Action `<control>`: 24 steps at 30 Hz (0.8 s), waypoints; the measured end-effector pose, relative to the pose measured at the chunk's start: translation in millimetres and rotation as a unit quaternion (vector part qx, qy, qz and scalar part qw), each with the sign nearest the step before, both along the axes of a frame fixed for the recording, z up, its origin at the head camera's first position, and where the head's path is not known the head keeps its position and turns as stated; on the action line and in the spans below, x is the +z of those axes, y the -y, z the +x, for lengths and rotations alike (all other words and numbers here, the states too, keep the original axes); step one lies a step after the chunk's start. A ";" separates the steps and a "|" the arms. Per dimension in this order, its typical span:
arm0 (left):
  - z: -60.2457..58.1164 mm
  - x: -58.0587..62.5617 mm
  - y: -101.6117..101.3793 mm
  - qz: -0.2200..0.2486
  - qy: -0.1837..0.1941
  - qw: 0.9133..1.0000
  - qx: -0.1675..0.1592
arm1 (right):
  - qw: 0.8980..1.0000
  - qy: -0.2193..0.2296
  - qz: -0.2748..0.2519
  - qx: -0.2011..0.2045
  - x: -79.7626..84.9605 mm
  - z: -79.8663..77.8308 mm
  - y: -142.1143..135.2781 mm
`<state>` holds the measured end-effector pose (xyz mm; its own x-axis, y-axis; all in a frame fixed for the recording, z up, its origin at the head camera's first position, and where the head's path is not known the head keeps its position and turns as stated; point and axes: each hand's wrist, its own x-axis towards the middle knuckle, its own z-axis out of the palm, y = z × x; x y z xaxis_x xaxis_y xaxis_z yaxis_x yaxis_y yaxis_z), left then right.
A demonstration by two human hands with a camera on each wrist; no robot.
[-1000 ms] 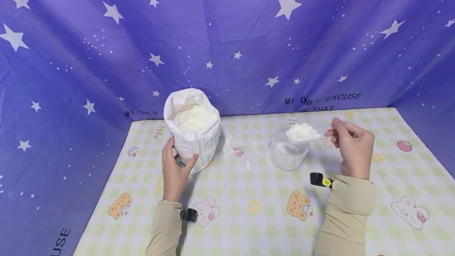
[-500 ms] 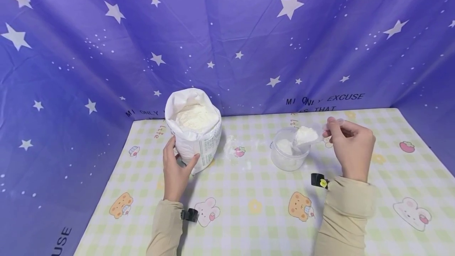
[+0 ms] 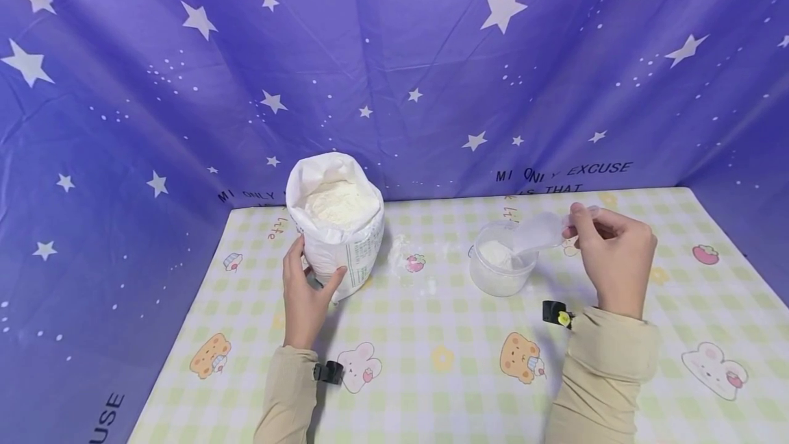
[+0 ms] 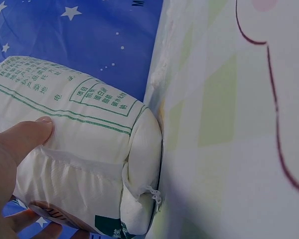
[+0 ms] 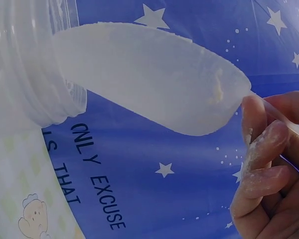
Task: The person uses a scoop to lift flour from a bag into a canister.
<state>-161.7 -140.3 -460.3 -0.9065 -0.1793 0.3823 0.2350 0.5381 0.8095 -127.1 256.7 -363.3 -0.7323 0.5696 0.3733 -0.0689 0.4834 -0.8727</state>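
Note:
A white bag of flour-like powder (image 3: 335, 252) stands upright with its top wide apart, powder (image 3: 342, 203) showing inside. My left hand (image 3: 306, 307) grips the bag's lower side, thumb in front and fingers round the left; green print shows on the bag (image 4: 89, 129) in the left wrist view. My right hand (image 3: 619, 255) pinches the handle of a translucent plastic scoop (image 3: 537, 231). The scoop (image 5: 149, 74) is tipped, its tip inside the rim of a clear round tub (image 3: 501, 283) holding white powder. Some powder clings to the scoop and my right fingers (image 5: 269, 144).
A checked tablecloth (image 3: 431, 403) with cartoon prints covers the table. Crumpled clear plastic or smudges (image 3: 399, 252) lie between bag and tub. A blue starry curtain (image 3: 394, 53) hangs behind and at the sides.
The heap of powder has slid from the scoop into the tub as my right hand tipped it. The scoop now looks nearly bare. My left hand and the bag have stayed put.

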 end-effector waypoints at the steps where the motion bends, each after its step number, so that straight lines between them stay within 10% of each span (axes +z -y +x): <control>1: 0.0 0.1 0.1 0.000 -0.001 1.000 0.000 | 1.000 -0.001 -0.001 -0.001 0.3 0.2 0.0; 24: 0.2 1.3 0.2 0.005 0.007 1.000 -0.002 | 0.997 -0.036 -0.068 -0.013 11.1 3.3 2.5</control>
<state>-161.5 -140.5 -459.1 -0.9127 -0.1799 0.3670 0.2246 0.5294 0.8181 -123.8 254.2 -352.2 -0.6905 0.6366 0.3433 -0.1235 0.3639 -0.9232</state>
